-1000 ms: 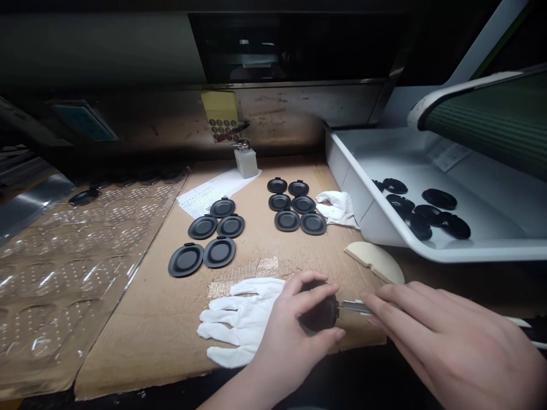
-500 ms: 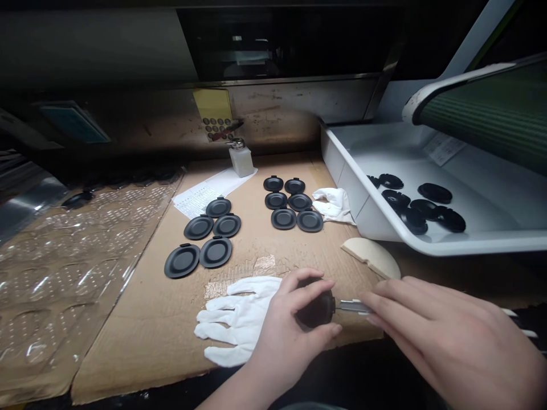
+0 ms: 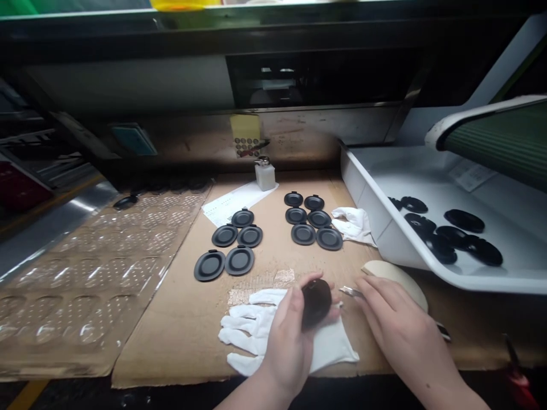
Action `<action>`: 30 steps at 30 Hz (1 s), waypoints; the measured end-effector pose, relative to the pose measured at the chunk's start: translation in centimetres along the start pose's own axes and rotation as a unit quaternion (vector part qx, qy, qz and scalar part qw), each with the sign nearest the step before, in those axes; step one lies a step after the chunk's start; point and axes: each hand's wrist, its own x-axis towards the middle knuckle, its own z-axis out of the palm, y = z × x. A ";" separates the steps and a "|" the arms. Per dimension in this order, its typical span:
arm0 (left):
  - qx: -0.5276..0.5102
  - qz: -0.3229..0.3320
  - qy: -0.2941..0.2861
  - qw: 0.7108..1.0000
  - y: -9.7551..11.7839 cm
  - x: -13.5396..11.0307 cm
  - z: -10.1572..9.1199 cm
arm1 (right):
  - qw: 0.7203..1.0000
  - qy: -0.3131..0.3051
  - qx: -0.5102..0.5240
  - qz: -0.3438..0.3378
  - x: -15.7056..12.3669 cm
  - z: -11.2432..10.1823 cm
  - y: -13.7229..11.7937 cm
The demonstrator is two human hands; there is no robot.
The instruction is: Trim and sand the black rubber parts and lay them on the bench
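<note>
Left hand [image 3: 286, 341] closed, gripping a black disc [image 3: 316, 303] above a white glove [image 3: 256, 324], near the front edge of the cardboard [image 3: 179, 336]. Right hand [image 3: 404, 324] closed on a knife [image 3: 350, 291], blade just beside the disc. Bare cardboard separates them from the rows of discs [image 3: 303, 233]; white tray [image 3: 384, 245] rim lies right.

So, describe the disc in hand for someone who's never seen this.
On the cardboard sheet, find the white glove at the front. Above it, the left hand holds a black disc, the only one lifted; the others lie flat in rows or in the tray.
</note>
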 end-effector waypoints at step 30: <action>-0.053 -0.037 -0.046 0.997 -1.4 2.7 -2.2 | 0.942 -0.331 0.058 0.000 25.8 11.2 -9.8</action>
